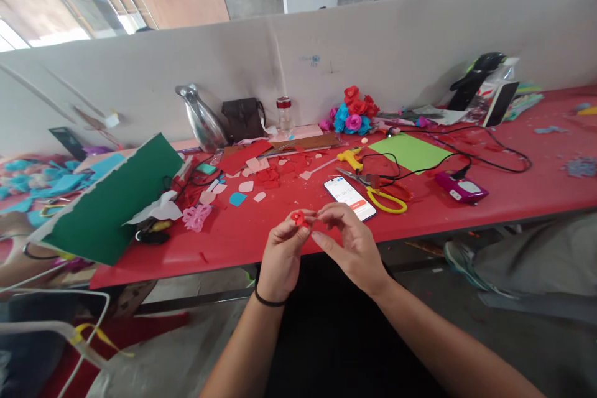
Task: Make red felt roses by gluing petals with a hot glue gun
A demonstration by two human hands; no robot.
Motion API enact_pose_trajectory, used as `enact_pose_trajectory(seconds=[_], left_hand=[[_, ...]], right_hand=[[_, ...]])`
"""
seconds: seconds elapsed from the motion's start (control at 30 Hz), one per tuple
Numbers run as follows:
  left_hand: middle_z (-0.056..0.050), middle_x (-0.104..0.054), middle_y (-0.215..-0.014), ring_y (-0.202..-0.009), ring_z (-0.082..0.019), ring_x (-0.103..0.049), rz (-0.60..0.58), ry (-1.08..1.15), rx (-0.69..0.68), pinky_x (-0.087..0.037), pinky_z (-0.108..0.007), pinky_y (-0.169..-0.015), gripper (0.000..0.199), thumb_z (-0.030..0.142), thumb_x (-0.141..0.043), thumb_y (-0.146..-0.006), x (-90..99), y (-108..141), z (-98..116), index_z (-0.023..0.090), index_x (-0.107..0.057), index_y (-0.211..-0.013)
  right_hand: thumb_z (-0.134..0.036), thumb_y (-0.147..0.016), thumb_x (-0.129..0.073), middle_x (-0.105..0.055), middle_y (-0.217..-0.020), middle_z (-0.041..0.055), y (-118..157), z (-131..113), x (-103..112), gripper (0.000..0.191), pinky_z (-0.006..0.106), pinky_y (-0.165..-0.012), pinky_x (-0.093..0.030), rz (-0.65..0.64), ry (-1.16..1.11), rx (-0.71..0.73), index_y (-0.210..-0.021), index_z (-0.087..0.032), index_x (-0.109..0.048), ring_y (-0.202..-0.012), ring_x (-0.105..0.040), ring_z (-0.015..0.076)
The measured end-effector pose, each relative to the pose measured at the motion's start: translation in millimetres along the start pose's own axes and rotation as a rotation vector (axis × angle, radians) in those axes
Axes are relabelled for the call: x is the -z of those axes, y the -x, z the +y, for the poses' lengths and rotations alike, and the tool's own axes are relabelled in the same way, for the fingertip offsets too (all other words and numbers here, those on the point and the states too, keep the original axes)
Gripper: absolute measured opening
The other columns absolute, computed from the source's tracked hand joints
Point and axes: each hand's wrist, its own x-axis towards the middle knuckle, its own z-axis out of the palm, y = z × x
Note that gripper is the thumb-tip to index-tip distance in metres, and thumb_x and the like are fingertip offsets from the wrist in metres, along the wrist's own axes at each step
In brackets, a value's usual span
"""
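Note:
A small red paper flower (pixel 298 218) is pinched between the thumb and fingers of my left hand (pixel 283 255), just over the table's front edge. Close beside it on the right is my right hand (pixel 351 247), its thumb and curved fingers apart; I see nothing held between them. Whether its fingertips touch the flower's edge I cannot tell. Beyond my hands lie a phone (pixel 347 194) with a lit timer screen, yellow-handled scissors (pixel 386 200) and a yellow glue gun (pixel 351 158). Pink, red and blue paper petals (pixel 237 199) are scattered to the left.
A bouquet of paper flowers (pixel 354 113) rests by the low wall. A green sheet (pixel 413 152), a purple power socket (pixel 461 188) and black cables lie right. Left stands a green board (pixel 116 205), with another person's arm (pixel 18 264) behind it. A silver jug (pixel 200 118) stands behind.

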Motion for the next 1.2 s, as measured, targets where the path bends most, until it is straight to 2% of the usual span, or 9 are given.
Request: enact_pose_trajectory(seconds=[0.13,0.3,0.47,0.67,1.2], left_hand=[[-0.002,-0.070,-0.089,-0.086,-0.014,-0.062,0.065,0.076,0.082,-0.048,-0.026,-0.082,0.013,0.021,-0.081,-0.057,-1.2,1,0,0.022,-0.075,-0.069],[-0.002,-0.069,-0.080,-0.079,-0.013,-0.062,0.037,0.045,0.106,-0.048,-0.025,-0.078,0.012,0.021,-0.081,-0.058,1.3,1,3,0.019,-0.075,-0.068],[-0.003,-0.073,-0.081,-0.079,-0.014,-0.064,-0.013,0.033,0.122,-0.048,-0.026,-0.075,0.017,0.023,-0.084,-0.054,5.7,-1,10,0.020,-0.075,-0.068],[-0.002,-0.071,-0.068,-0.067,-0.011,-0.060,-0.016,0.007,0.106,-0.046,-0.024,-0.068,0.018,0.026,-0.085,-0.054,5.8,-3,15,0.017,-0.074,-0.065],[0.000,-0.059,-0.067,-0.064,-0.010,-0.052,-0.173,-0.051,0.067,-0.043,-0.023,-0.063,0.018,0.027,-0.078,-0.066,7.0,0,21,0.015,-0.065,-0.067]], right_hand=[[-0.033,-0.082,-0.064,-0.068,-0.099,0.0059,3,5,-5,0.017,0.039,-0.086,-0.047,-0.040,0.065,-0.114,-0.096,-0.023,-0.064,-0.093,-0.061,0.0205],[-0.035,-0.081,-0.064,-0.072,-0.095,0.0053,4,9,-7,0.015,0.040,-0.088,-0.048,-0.023,-0.020,-0.198,-0.090,-0.023,-0.068,-0.096,-0.063,0.0228],[-0.035,-0.079,-0.067,-0.070,-0.083,0.0010,4,12,-6,0.012,0.035,-0.084,-0.049,-0.055,-0.182,-0.309,-0.083,-0.024,-0.069,-0.086,-0.064,0.0181],[-0.033,-0.074,-0.072,-0.066,-0.076,-0.0016,2,7,-9,0.012,0.030,-0.079,-0.049,-0.086,-0.356,-0.391,-0.077,-0.022,-0.068,-0.076,-0.061,0.0135],[-0.036,-0.068,-0.076,-0.061,-0.070,-0.0023,-1,5,-9,0.018,0.031,-0.079,-0.048,-0.140,-0.421,-0.432,-0.071,-0.022,-0.066,-0.070,-0.056,0.0129]])
